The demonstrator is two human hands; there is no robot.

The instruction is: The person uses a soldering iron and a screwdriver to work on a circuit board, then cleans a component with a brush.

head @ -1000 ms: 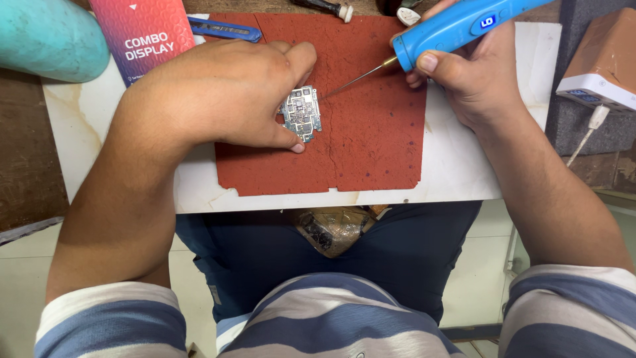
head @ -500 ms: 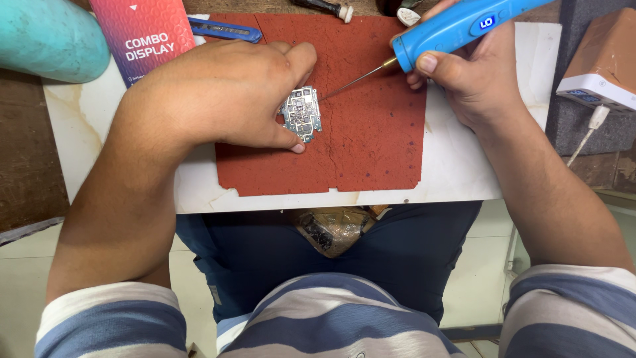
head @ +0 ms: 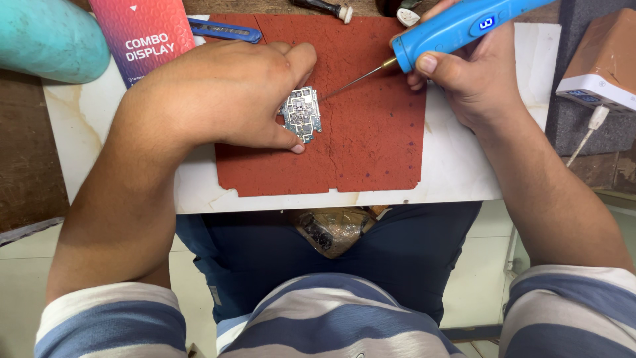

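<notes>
My left hand point(head: 225, 93) pins a small blue-green circuit board point(head: 301, 113) between thumb and forefinger on a red-brown work mat point(head: 371, 139). My right hand point(head: 470, 76) grips a blue pen-shaped soldering tool point(head: 457, 26), held slanted. Its thin metal tip point(head: 344, 86) points down-left and ends right at the board's upper right edge. Part of the board is hidden under my left fingers.
The mat lies on a white marbled slab point(head: 457, 172). A pink-red printed box point(head: 142, 33) and a teal rounded object point(head: 46, 36) sit at the back left, with a blue utility knife point(head: 222, 30) beside them. A brown-and-white device with a cable point(head: 603, 73) stands at the right.
</notes>
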